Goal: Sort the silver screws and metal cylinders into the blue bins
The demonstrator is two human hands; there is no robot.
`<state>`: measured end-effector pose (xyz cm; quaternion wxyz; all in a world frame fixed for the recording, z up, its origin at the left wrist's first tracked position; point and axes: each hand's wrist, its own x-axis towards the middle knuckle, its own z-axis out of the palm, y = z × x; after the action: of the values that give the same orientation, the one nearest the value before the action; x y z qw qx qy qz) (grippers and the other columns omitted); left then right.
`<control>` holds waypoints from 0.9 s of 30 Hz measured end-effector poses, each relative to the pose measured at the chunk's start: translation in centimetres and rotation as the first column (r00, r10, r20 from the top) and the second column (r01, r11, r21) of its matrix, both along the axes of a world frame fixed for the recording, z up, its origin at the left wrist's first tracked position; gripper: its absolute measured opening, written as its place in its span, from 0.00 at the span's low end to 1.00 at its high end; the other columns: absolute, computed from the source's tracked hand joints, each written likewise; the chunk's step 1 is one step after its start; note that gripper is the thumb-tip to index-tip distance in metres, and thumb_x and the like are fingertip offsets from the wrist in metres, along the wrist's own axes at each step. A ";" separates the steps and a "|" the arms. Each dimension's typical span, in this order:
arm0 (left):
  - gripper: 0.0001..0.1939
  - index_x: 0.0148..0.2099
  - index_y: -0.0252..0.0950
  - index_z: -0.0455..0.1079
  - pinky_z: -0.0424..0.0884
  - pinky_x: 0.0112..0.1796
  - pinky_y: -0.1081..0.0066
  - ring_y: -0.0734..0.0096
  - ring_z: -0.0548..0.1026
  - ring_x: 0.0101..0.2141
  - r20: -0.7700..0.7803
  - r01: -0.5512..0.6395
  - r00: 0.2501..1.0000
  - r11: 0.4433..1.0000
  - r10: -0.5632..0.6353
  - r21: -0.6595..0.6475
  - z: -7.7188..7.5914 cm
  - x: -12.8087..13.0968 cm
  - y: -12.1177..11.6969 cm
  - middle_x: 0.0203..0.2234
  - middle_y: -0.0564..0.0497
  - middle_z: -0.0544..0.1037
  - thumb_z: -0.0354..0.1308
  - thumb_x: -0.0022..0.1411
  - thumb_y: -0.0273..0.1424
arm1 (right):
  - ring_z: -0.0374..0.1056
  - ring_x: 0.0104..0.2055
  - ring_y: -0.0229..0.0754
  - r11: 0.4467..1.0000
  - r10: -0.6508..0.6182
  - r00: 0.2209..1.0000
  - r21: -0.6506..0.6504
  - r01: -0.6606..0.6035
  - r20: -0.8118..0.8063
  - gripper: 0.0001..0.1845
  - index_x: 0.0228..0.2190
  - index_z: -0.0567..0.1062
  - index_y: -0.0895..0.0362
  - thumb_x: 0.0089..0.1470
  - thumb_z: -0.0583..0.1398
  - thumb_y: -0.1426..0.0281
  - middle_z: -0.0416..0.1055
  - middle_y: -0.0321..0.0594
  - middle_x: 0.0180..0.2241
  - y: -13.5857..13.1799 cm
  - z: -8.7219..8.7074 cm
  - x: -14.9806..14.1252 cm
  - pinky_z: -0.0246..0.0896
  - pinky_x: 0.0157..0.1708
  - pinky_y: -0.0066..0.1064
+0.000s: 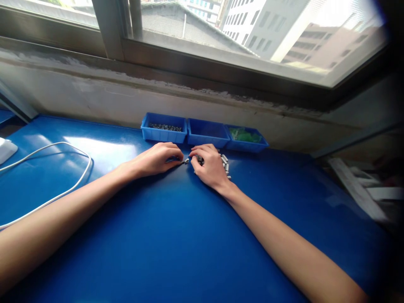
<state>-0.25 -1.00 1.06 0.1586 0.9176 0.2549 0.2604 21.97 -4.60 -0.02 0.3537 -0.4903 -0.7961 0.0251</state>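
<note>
Hands meet mid-table: left hand [158, 159] and right hand [206, 165] fingertips pinch small grey metal part [187, 160] between them, we rest wrists on blue tabletop [176, 235] for steadiness — spare grey metal cylinders [225, 165] beside right hand, three blue plastic bins [164, 134] within reach.

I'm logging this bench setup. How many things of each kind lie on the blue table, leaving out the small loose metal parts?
Blue bins: 3 (left bin with dark small parts, middle bin, right bin with green pieces)
White cable: 1
White device at the left edge: 1
Hands: 2 (left hand, right hand)
Total: 7
</note>
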 end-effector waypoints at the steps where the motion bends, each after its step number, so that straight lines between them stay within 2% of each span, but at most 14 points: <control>1: 0.09 0.43 0.36 0.77 0.70 0.40 0.71 0.65 0.78 0.38 -0.004 -0.009 1.000 1.000 0.009 0.003 0.2 0.0 -0.1 0.38 0.46 0.80 0.56 0.67 0.31 | 0.70 0.48 0.50 1.000 0.000 1.000 -0.003 0.000 0.001 0.11 0.30 0.80 0.54 0.56 0.58 0.77 0.80 0.42 0.39 0.0 0.0 0.0 0.67 0.52 0.43; 5: 0.07 0.39 0.36 0.77 0.69 0.36 0.72 0.69 0.77 0.33 0.023 -0.067 0.997 0.997 0.068 -0.037 0.5 -0.1 -0.3 0.33 0.49 0.80 0.58 0.63 0.30 | 0.70 0.48 0.50 1.000 -0.003 1.000 -0.014 0.003 0.001 0.11 0.30 0.80 0.53 0.56 0.58 0.76 0.80 0.42 0.40 0.0 0.0 0.0 0.67 0.52 0.44; 8: 0.08 0.39 0.35 0.77 0.71 0.36 0.72 0.70 0.77 0.31 0.143 -0.125 0.977 0.971 0.156 -0.204 0.4 0.0 -0.2 0.33 0.49 0.82 0.60 0.62 0.34 | 0.70 0.48 0.50 1.000 0.001 1.000 -0.015 -0.001 -0.001 0.11 0.31 0.80 0.53 0.56 0.58 0.76 0.80 0.42 0.40 0.0 -0.1 0.0 0.66 0.52 0.44; 10: 0.13 0.42 0.34 0.77 0.72 0.37 0.72 0.67 0.79 0.35 0.231 -0.119 0.948 0.918 0.218 -0.379 0.5 0.2 -0.1 0.36 0.47 0.83 0.61 0.63 0.39 | 0.70 0.48 0.50 1.000 0.002 1.000 -0.015 -0.002 0.003 0.11 0.31 0.80 0.54 0.56 0.58 0.77 0.80 0.42 0.40 0.0 -0.1 0.1 0.66 0.52 0.44; 12: 0.18 0.45 0.33 0.78 0.73 0.37 0.72 0.65 0.79 0.38 0.288 -0.054 0.926 0.843 0.243 -0.536 0.7 0.4 0.0 0.38 0.45 0.83 0.61 0.63 0.44 | 0.70 0.48 0.50 1.000 0.002 1.000 -0.012 -0.002 0.003 0.10 0.31 0.80 0.54 0.56 0.59 0.77 0.80 0.41 0.40 0.0 -0.1 0.1 0.66 0.52 0.43; 14: 0.22 0.45 0.32 0.78 0.72 0.37 0.72 0.66 0.78 0.37 0.321 0.015 0.914 0.772 0.246 -0.635 1.1 0.6 0.0 0.36 0.45 0.82 0.62 0.63 0.47 | 0.70 0.48 0.50 1.000 0.005 1.000 -0.011 -0.005 0.000 0.11 0.31 0.80 0.54 0.56 0.59 0.77 0.80 0.41 0.40 0.0 0.0 0.0 0.66 0.52 0.43; 19: 0.23 0.39 0.32 0.77 0.66 0.32 0.74 0.76 0.69 0.28 0.425 0.092 0.835 0.671 0.351 -0.735 1.7 0.7 -0.1 0.28 0.51 0.76 0.68 0.57 0.49 | 0.70 0.48 0.50 1.000 0.014 1.000 -0.018 -0.014 0.000 0.10 0.31 0.80 0.55 0.56 0.59 0.77 0.80 0.42 0.40 0.0 0.1 0.0 0.65 0.52 0.43; 23: 0.22 0.40 0.33 0.74 0.65 0.32 0.74 0.77 0.69 0.27 0.493 0.164 0.749 0.597 0.442 -0.785 1.2 0.6 0.2 0.27 0.52 0.76 0.71 0.54 0.46 | 0.70 0.48 0.50 1.000 0.015 1.000 -0.022 -0.015 0.002 0.10 0.31 0.80 0.55 0.55 0.59 0.78 0.80 0.42 0.40 0.0 0.1 0.1 0.65 0.52 0.43; 27: 0.21 0.40 0.32 0.75 0.68 0.35 0.72 0.75 0.73 0.30 0.538 0.173 0.661 0.592 0.522 -0.787 1.1 0.6 0.5 0.29 0.49 0.78 0.72 0.54 0.44 | 0.70 0.48 0.50 1.000 0.013 1.000 -0.026 -0.013 0.001 0.10 0.30 0.80 0.54 0.55 0.59 0.78 0.80 0.42 0.40 0.0 0.1 0.1 0.65 0.52 0.43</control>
<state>0.35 -0.52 2.13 0.6016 0.5325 0.3551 0.4778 22.05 -4.62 0.05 0.3468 -0.4898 -0.7990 0.0376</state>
